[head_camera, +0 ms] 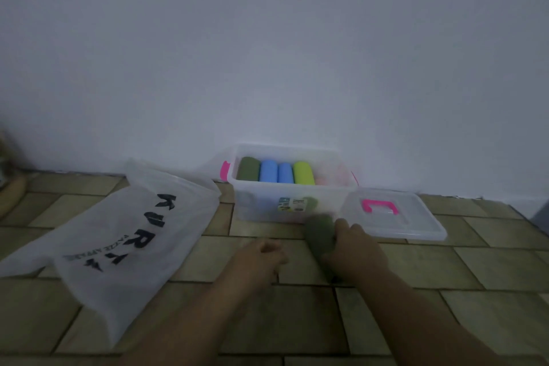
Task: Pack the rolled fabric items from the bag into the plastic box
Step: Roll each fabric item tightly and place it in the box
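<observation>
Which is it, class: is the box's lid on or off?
Off. The plastic box is open on top, rolled fabrics visible inside; its lid lies on the floor beside it.

Tiled floor (416, 306): white bag (124, 235) flat at left, plastic box (267, 208) centre by the wall, lid (416, 223) right of it.
</observation>
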